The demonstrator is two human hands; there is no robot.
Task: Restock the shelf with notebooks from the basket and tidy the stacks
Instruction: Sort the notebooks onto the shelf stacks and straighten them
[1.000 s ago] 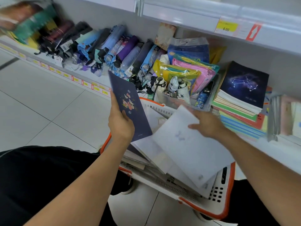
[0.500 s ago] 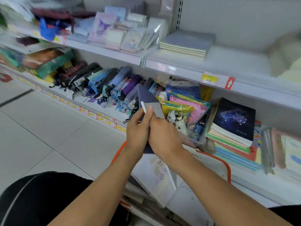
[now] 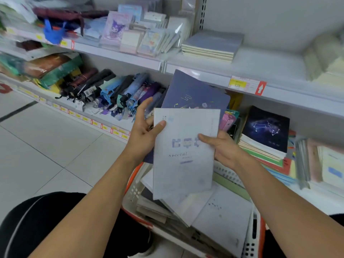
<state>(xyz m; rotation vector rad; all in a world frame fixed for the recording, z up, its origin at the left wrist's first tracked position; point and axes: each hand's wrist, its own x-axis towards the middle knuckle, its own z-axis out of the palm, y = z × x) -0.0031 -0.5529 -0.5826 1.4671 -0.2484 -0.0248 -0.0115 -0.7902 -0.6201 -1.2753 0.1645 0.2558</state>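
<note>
White plastic basket with orange rim [image 3: 250, 237] sits nearest, full of notebooks. Above it, left hand [image 3: 143, 135] and right hand [image 3: 221, 148] pinch the pale blue-white notebook [image 3: 184, 157], thumbs over its cover, navy notebook [image 3: 193, 94] behind.

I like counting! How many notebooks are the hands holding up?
2. A pale notebook in front, held by the left hand and right hand; a dark blue notebook behind it. More could be hidden between them.
</note>
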